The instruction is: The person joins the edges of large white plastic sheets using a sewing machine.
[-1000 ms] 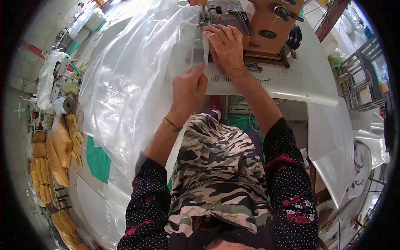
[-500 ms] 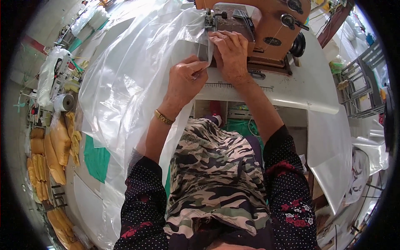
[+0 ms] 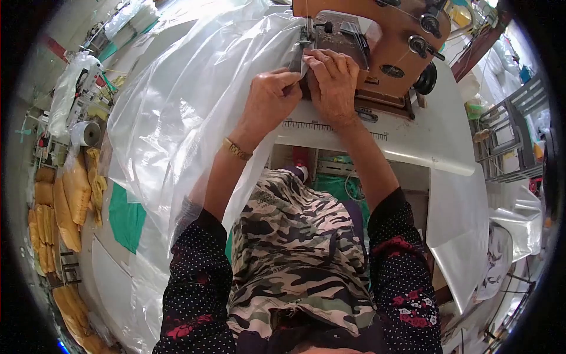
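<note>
A large clear plastic sheet (image 3: 171,112) spreads over the table to my left and drapes down past my left forearm. Its right edge runs up to the needle area of a brown sewing machine (image 3: 386,44). My left hand (image 3: 273,101) is closed, pinching the sheet's edge just below the presser foot (image 3: 306,38). Close beside it, my right hand (image 3: 334,82) has its fingers bent over the same edge, thumb side hidden. The fingertips of both hands nearly meet at a small fold of plastic.
A printed ruler strip (image 3: 306,125) lies along the table's front edge. On the left are stacked yellow bundles (image 3: 73,189), a white roll (image 3: 87,134) and green sheeting (image 3: 127,218). A grey metal rack (image 3: 510,130) stands at the right, above hanging plastic sheeting (image 3: 457,230).
The view has shifted slightly. My left hand has moved up along the edge toward the presser foot and closer to my right hand; the stretch of edge between them is shorter.
</note>
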`<state>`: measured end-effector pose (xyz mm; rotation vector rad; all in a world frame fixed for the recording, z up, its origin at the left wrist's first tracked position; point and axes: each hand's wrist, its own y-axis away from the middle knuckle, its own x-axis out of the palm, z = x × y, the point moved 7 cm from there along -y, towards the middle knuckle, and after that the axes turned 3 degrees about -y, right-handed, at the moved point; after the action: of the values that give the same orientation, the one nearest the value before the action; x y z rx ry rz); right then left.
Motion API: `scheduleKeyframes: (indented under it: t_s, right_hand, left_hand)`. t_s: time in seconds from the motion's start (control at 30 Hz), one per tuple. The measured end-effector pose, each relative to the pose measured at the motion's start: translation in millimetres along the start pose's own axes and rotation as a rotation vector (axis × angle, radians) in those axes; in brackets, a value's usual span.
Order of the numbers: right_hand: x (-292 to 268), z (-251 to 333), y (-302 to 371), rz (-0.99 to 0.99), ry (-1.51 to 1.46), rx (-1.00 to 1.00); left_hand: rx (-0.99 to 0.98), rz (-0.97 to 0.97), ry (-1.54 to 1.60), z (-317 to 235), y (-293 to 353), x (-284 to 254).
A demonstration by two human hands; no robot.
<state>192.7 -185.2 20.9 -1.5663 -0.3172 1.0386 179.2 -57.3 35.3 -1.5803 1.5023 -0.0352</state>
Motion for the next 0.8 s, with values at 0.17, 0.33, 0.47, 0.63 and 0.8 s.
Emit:
scheduleKeyframes:
  t_s: [0.17,0.33,0.47,0.63,0.8]
  right_hand:
    - [-1.3,1.7,-1.3,-0.009,0.021,-0.008]
    - [-1.0,2.5,-1.2,0.015,-0.018,-0.012]
    - [0.1,3.0,-0.2,0.014,0.018,-0.015]
    - [0.0,2.9,-1.1,0.023,0.011,-0.011]
    - [2.3,-0.2,0.3,0.015,0.032,-0.014]
  left_hand:
    - [0.041,-0.015,-0.025,0.0,-1.5,-1.1]
    - [0.000,0.022,-0.093,3.6,-7.3,-1.1]
    - [-0.013,-0.033,-0.074,-1.5,-8.0,-2.6]
    - [-0.009,-0.042,-0.080,-0.1,-7.6,-1.6]
    - [0.017,-0.050,-0.135,-1.8,-8.5,1.5]
